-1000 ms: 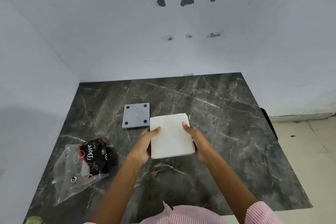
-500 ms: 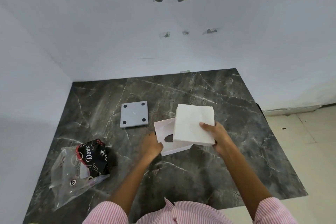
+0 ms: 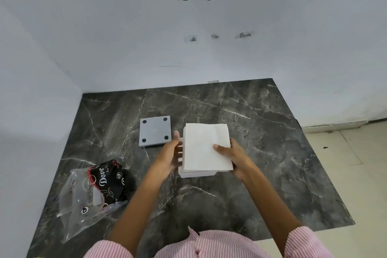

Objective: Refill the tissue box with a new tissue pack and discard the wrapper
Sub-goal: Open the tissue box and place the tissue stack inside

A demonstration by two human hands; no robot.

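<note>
A person in pink striped sleeves point(image 3: 307, 243) stands at the near edge of a dark marble tabletop point(image 3: 261, 132). Near its centre, the right hand point(image 3: 234, 156) grips a white tissue stack point(image 3: 206, 146), thumb on top, fingers underneath, directly over a white tissue box point(image 3: 196, 174). The left hand point(image 3: 170, 153) has its fingers curled against the box's left side. A grey square lid point(image 3: 155, 130) lies just left of them. The Dove plastic wrapper point(image 3: 94, 192) lies near the left edge.

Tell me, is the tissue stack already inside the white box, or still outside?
Still outside, mostly: the tissue stack lies over the white box, whose edge shows below it. Both hands hold them.
</note>
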